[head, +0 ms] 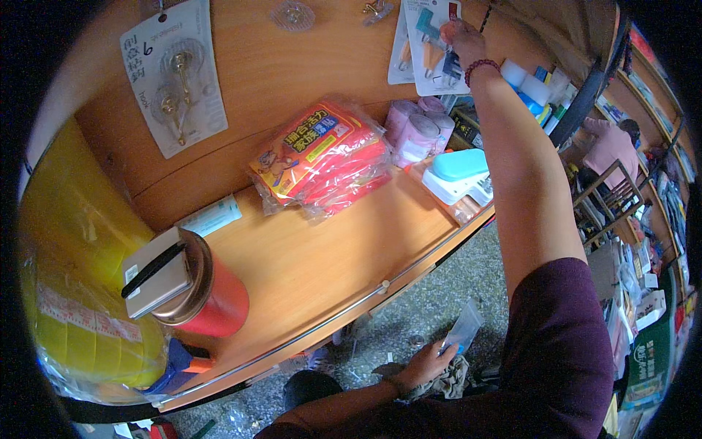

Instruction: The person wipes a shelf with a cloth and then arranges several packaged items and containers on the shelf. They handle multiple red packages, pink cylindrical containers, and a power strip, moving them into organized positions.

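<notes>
Raised to the top of the wooden shelf's back panel, my right hand touches a blister card with teal, orange and black pieces; whether the fingers grip it cannot be told. Another such card hangs partly behind it. Low down, past the shelf's front edge, my left hand holds a clear plastic packet, with a crumpled greyish cloth right beside it. Shiny red plastic-wrapped packs lie stacked on the shelf, left of several pink cans.
A red canister with a flat case on its lid stands near large yellow wrapped rolls. A metal rail runs along the shelf's front. A hook card hangs upper left. A person in pink is at far right.
</notes>
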